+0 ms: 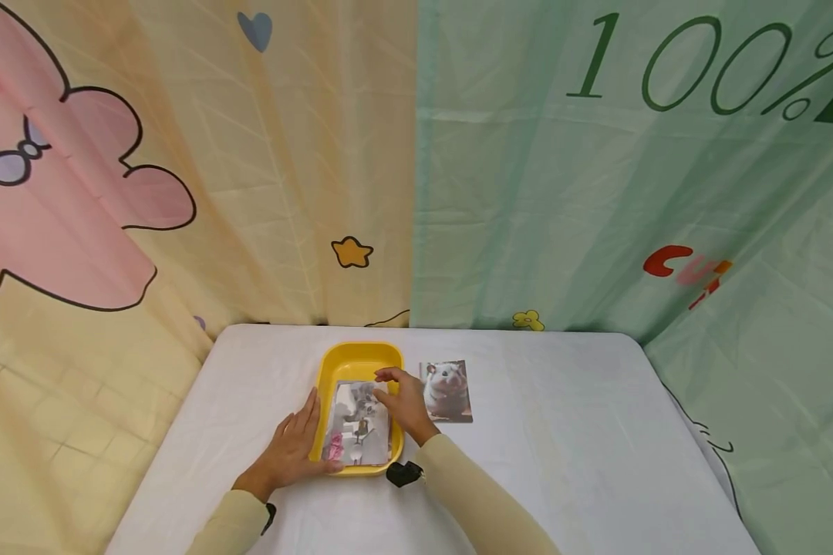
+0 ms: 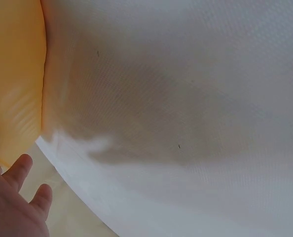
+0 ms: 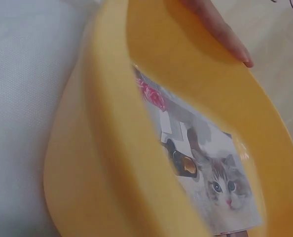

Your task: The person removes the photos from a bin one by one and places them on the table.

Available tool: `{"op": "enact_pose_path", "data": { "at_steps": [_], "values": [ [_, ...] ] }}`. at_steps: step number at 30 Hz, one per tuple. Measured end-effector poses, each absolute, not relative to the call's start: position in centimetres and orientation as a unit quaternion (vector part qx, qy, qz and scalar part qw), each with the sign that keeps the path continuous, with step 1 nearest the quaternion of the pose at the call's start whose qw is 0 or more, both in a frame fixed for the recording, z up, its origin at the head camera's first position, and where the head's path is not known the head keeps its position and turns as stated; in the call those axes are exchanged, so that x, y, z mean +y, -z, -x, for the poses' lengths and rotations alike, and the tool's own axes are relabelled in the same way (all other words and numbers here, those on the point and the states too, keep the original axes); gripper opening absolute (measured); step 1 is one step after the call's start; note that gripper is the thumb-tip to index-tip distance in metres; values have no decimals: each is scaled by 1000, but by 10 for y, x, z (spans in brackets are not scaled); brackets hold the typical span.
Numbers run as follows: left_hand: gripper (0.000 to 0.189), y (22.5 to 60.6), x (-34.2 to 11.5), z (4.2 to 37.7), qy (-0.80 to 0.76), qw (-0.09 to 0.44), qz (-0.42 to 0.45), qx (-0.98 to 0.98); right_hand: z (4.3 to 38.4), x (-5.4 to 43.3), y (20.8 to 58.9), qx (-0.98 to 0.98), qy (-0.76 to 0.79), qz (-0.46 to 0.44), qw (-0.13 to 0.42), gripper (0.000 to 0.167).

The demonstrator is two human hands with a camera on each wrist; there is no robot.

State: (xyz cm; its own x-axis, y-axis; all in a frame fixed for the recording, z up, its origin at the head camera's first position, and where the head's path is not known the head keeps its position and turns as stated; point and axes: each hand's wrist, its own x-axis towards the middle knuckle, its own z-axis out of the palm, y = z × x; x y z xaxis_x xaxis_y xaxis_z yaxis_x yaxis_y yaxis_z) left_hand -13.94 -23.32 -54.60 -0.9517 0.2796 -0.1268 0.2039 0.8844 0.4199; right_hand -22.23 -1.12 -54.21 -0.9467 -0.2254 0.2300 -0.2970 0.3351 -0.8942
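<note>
On the white table a yellow plastic tray (image 1: 361, 359) holds picture cards, the top one showing a cat (image 1: 357, 435). My left hand (image 1: 288, 447) rests along the tray's left side, fingers stretched over the rim and thumb at the front edge. Over the right rim, my right hand (image 1: 406, 402) reaches in with bent, spread fingers and thumb close above the cat card's upper right corner; nothing shows between them. The right wrist view shows the cat card (image 3: 225, 190) inside the tray wall (image 3: 102, 138), with a left-hand finger (image 3: 218, 32) on the far rim.
A card with a white hamster (image 1: 447, 389) lies on the table just right of the tray, beside my right wrist. Printed curtains (image 1: 361, 154) hang behind the table (image 1: 562, 432) and at its sides. A black wrist-worn device (image 1: 404, 473) sits under my right forearm.
</note>
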Motion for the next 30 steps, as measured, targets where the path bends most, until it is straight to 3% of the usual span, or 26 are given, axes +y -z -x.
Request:
{"op": "enact_pose_path", "data": {
  "at_steps": [14,24,30],
  "values": [
    [128,549,-233,139,-187,71,-144,969,246,-35,538,-865,-474,-158,-44,32],
    [129,548,-234,141,-181,83,-138,970,247,-48,542,-845,-511,-137,-83,33],
    [129,547,-235,141,-185,82,-137,970,242,-54,546,-871,-472,-115,-72,33]
  ]
}}
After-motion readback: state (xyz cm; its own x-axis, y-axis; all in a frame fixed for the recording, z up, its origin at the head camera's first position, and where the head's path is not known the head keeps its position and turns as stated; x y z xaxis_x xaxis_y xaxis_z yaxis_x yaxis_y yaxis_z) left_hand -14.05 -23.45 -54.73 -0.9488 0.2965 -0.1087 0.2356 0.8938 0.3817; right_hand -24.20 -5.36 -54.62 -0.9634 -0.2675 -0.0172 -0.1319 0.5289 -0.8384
